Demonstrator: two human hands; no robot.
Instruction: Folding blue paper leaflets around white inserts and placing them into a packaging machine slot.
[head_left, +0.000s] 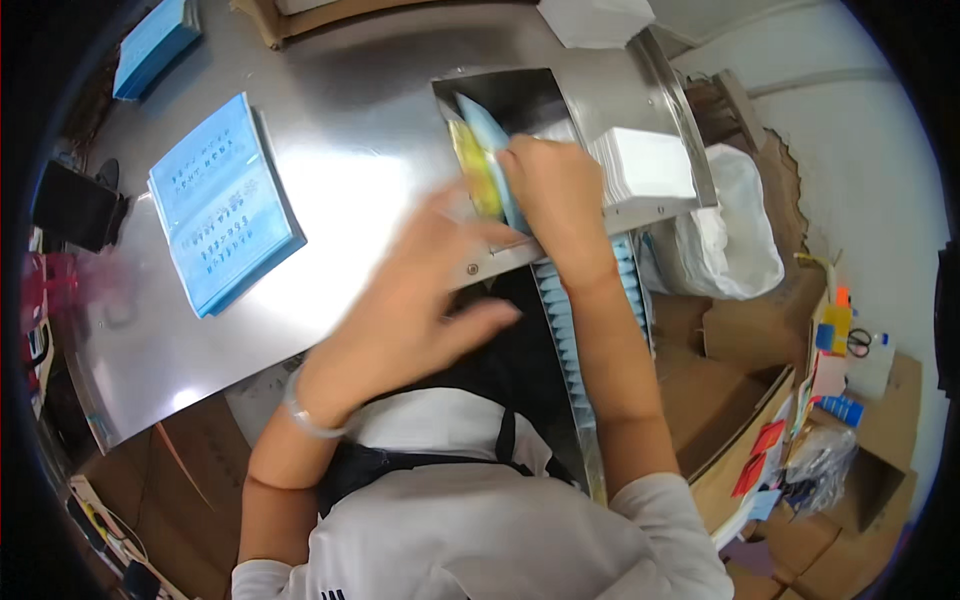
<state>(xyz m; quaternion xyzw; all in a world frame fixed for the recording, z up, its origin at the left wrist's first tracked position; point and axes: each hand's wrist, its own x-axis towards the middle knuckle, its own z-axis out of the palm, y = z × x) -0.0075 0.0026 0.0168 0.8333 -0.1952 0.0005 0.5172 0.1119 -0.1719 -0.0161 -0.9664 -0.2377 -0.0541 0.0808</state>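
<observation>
Light-blue packet (485, 125), flat and slanting, inside the rectangular opening (530, 92) near the front edge of a steel table (370, 90), just beside a yellow packet (482, 178). Right hand (552, 185) over the opening, curled, at the light-blue packet's edge; fingertips partly hidden, so impossible to tell whether gripping or merely touching. Left hand (408, 300) blurred, wide open with thumb apart from the fingers, near the front of the opening, apparently with nothing in it. Below the table edge, either side of the right forearm, a row of light-blue packs (567, 335). Right of the opening, a stack of white pads (645, 165); well to the left, a printed blue stack (225, 205).
</observation>
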